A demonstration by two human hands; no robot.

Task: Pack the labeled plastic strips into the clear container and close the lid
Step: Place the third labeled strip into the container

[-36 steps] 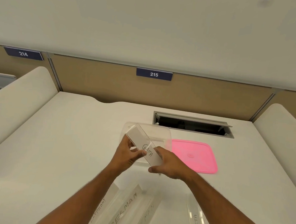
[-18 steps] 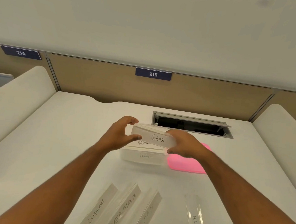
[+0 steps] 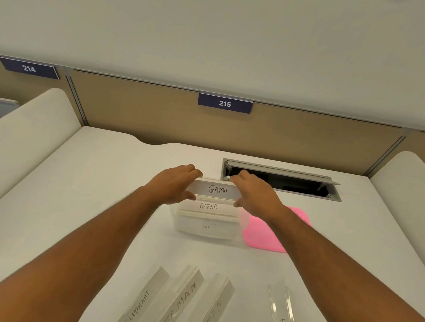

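The GAMA strip [image 3: 217,189] lies crosswise over the clear container [image 3: 206,225], above the ALPHA strip [image 3: 208,206]. The left hand [image 3: 174,183] pinches its left end and the right hand [image 3: 253,194] its right, fingers curled closed around it. The pink lid [image 3: 264,236] lies just right, toward the tabletop's [image 3: 92,191] far edge.

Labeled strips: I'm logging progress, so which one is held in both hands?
The GAMA strip, gripped at each end above the container; ALPHA lies inside, the others on the table.
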